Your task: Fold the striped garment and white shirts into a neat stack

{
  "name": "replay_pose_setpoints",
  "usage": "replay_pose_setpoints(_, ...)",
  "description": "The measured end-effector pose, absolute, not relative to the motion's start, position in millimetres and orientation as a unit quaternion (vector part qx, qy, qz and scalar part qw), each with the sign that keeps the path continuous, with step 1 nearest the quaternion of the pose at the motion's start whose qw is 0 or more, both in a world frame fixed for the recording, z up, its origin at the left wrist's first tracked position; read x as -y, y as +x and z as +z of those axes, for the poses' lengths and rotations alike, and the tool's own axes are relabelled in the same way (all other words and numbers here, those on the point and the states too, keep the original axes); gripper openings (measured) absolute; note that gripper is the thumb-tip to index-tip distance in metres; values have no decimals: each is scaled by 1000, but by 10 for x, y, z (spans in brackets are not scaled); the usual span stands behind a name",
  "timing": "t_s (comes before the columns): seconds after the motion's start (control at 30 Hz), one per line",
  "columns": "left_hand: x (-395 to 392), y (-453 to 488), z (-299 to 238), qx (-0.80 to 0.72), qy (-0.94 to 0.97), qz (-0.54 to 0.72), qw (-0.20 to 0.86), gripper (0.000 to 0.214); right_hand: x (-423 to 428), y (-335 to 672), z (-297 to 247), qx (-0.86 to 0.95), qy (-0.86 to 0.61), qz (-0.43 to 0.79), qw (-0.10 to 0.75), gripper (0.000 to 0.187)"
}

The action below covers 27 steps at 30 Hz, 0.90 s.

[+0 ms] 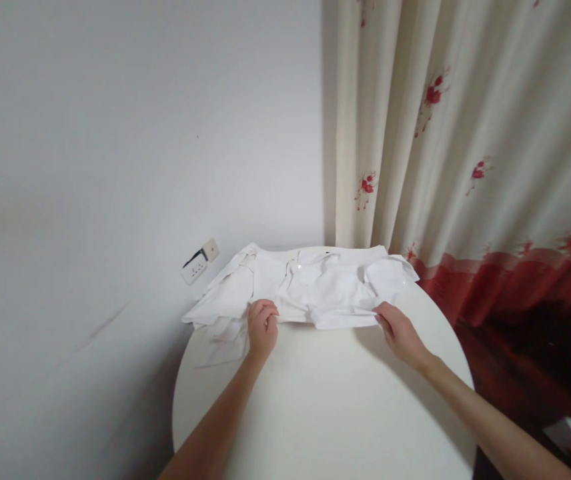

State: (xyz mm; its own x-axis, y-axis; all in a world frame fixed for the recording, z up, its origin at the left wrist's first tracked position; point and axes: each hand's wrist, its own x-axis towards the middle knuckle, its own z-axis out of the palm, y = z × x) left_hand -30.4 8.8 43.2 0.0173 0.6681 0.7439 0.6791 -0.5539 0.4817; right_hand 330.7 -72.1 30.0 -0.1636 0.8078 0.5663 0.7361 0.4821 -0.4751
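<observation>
A white shirt [340, 287] lies bunched and wrinkled across the far part of the round white table [315, 400]. My left hand [262, 325] is closed on its near edge, left of the middle, with the knuckles up. Farther right, my right hand [398, 332] pinches the same near edge between thumb and fingers, slightly raised, casting a shadow on the tabletop. Between the two hands the cloth edge runs nearly straight. Loose fabric spreads beyond my left hand toward the wall, and some thin cloth hangs over the table there.
A pale wall [140, 133] borders the table on the left and back, with a power socket [194, 268] close to the shirt. A cream curtain [400, 133] with red flowers and a red hem hangs at the back right. Dark reddish floor [510, 380] shows to the right.
</observation>
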Motion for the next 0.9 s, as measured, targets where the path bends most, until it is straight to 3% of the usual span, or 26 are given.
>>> replay_pose_setpoints(0.17,-80,-331,554,460,-723,-513,-52,21,1089,3255,249,813,-465,77,343,26)
replay_pose_setpoints(0.27,131,-297,586,418,-804,-372,-201,28,1214,3192,132,826,-463,93,308,25)
replay_pose_setpoints(0.33,340,-246,544,374,-852,-239,-279,43,1250,3154,67,822,-472,106,302,26)
replay_pose_setpoints(0.43,605,-130,423,350,-889,-141,-259,70,1255,3114,40,812,-481,124,305,28)
replay_pose_setpoints(0.6,716,-17,435,385,-898,-141,-160,14,1273,3049,208,814,-473,129,312,28)
replay_pose_setpoints(0.77,932,-232,679,390,-882,-185,-189,13,1575,2909,529,831,-454,152,283,24)
replay_pose_setpoints(0.9,1323,-507,679,352,-884,-88,-294,25,1934,2711,660,850,-404,258,217,24)
